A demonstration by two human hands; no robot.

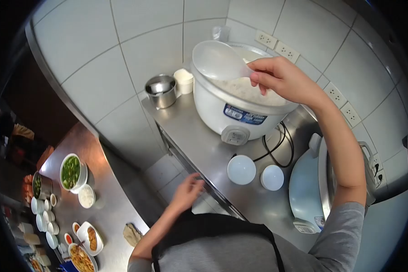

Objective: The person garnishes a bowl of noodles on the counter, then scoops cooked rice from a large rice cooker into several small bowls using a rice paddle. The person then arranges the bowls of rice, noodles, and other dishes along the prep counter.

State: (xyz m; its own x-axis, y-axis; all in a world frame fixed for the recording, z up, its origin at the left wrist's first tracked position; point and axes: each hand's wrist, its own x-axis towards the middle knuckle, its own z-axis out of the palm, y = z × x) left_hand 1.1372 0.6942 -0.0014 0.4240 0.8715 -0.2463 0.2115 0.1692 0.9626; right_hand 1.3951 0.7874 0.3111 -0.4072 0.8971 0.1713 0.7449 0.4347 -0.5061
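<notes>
My right hand point(276, 79) pinches the end of a translucent white plastic scoop point(217, 60), raised over the open rim of a large white rice cooker point(208, 106). Pale rice point(249, 90) shows inside the cooker, partly hidden by the scoop and the hand. My left hand point(188, 192) hangs beside the front edge of the steel counter point(183, 120), its fingers apart and a little blurred, with nothing in it. Two small white bowls, one larger point(241, 170) and one smaller point(272, 177), sit on the counter below the cooker.
A steel pot point(161, 93) and a white cup point(183, 81) stand left of the cooker. A second, pale blue cooker point(308, 181) is at the right, and a black cord point(291, 144) lies between. On the left table point(118, 199) are a bowl of greens point(71, 172) and plated food.
</notes>
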